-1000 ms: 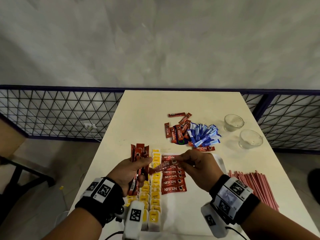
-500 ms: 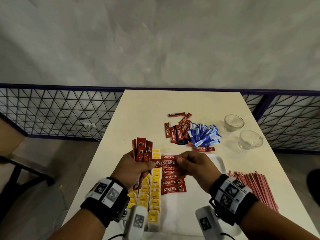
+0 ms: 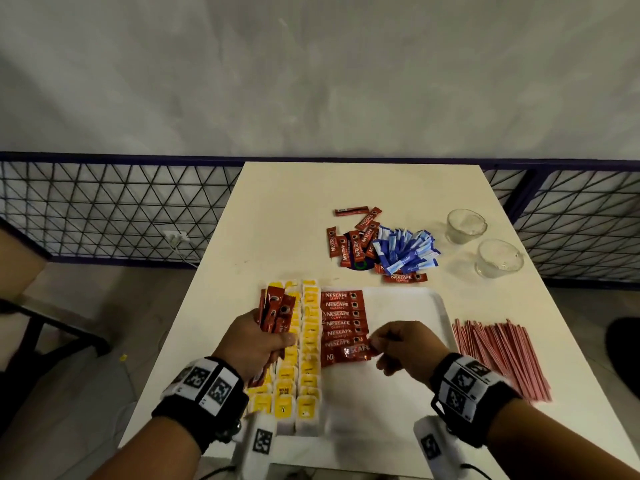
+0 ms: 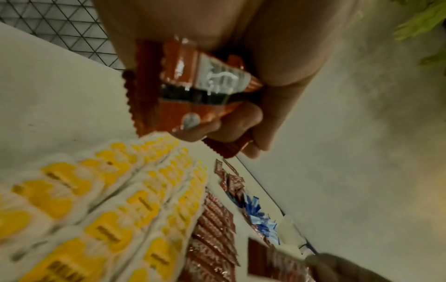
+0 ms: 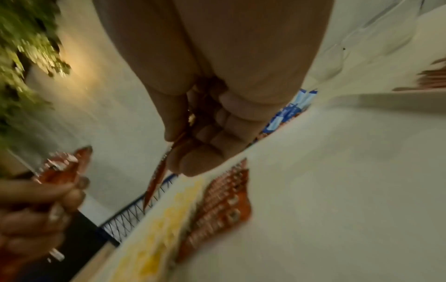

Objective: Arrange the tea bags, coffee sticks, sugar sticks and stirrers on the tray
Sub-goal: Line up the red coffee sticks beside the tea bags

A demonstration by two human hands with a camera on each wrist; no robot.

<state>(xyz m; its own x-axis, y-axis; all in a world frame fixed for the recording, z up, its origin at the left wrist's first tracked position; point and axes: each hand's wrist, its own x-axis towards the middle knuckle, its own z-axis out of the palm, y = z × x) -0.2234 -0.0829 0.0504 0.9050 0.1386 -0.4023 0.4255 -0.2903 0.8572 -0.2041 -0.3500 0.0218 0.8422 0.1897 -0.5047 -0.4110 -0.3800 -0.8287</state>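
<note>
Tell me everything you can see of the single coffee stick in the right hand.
The coffee stick is a flat, glossy red foil sachet with white Nescafe lettering, blurred by motion. The right hand pinches its right end between thumb and fingers; the right wrist view shows it edge-on with serrated ends. It lies roughly level, slightly tilted, at the near end of the column of coffee sticks on the white tray. Whether it touches them cannot be told.

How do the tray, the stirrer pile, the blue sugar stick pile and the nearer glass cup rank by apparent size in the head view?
1. Tray, partly covered.
2. Stirrer pile.
3. Blue sugar stick pile.
4. Nearer glass cup.
The last two lie farther from the camera, so they may look smaller than they are.
</note>
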